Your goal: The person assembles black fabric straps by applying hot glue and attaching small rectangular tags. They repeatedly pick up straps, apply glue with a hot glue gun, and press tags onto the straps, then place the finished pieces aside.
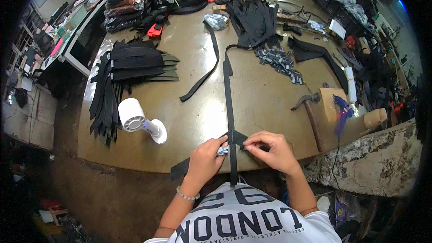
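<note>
My left hand (207,155), with a beaded bracelet at the wrist, is closed on a wide black webbing strap (180,169) whose end sticks out to its left. Small pale grey pieces (222,150) show at its fingertips, perhaps labels; their kind is unclear. My right hand (272,150) pinches the strap's other end, folded toward me. Where the two hands meet, a long narrow black strap (229,103) crosses the wide one. It runs from far up the table down over the near edge. Fingers partly hide the crossing.
A white handheld fan (155,130) stands left on the table (189,121). Bundled black straps (137,60) lie behind it. On the right are a hammer (310,117), a wooden board (330,101) and a blue glue gun (343,110). Small grey pieces (279,63) are heaped farther back.
</note>
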`<state>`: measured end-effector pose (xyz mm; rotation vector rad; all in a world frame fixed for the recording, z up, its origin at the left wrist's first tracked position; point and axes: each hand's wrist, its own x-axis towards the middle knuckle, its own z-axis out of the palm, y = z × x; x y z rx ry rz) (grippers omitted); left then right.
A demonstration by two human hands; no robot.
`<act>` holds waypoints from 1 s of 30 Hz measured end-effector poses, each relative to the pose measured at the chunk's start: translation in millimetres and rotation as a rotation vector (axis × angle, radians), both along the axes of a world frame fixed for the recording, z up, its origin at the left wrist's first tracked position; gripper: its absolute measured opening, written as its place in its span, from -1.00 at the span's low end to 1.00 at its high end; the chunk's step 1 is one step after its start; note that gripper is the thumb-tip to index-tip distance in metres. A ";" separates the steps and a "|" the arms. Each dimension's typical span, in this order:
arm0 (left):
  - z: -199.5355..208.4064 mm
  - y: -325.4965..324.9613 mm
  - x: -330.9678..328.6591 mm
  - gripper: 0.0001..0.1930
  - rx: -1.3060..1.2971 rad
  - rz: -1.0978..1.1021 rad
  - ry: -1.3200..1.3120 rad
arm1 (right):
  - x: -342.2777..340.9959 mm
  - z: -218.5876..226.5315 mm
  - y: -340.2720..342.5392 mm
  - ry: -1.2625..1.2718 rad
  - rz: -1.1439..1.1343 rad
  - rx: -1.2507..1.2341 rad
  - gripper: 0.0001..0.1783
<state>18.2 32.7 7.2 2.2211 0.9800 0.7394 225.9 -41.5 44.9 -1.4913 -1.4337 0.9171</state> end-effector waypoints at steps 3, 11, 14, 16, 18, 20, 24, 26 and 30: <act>-2.5 -1.6 -1.4 -0.77 0.037 -0.007 -0.013 | -13.2 -21.2 1.9 -0.074 -0.066 -0.020 -0.89; 21.2 -31.3 -36.9 -0.68 0.018 -0.152 0.058 | -21.0 -45.3 10.9 -0.092 -0.223 0.098 -0.89; 19.4 -36.8 -36.1 -0.58 0.074 -0.253 0.208 | -26.5 -42.2 14.7 -0.126 -0.260 0.037 -0.88; 15.3 -36.4 -29.0 -0.49 0.110 -0.268 0.218 | -29.4 -40.0 16.4 -0.152 -0.281 -0.028 -0.87; 12.8 -31.8 -22.0 -0.55 0.100 -0.241 0.158 | -31.1 -39.3 17.8 -0.167 -0.295 0.015 -0.85; 12.1 -22.8 -16.8 -0.60 0.087 -0.224 0.081 | -31.7 -40.1 18.9 -0.181 -0.303 0.041 -0.84; 9.2 2.0 -9.2 -0.74 0.092 -0.166 -0.008 | -31.7 -41.8 19.9 -0.220 -0.301 0.052 -0.83; 4.7 10.7 -4.8 -0.75 0.093 -0.157 -0.037 | -32.0 -40.8 19.6 -0.240 -0.294 0.027 -0.83; -1.6 13.8 1.9 -0.75 0.004 -0.143 -0.088 | -32.1 -36.1 19.2 -0.253 -0.289 -0.011 -0.85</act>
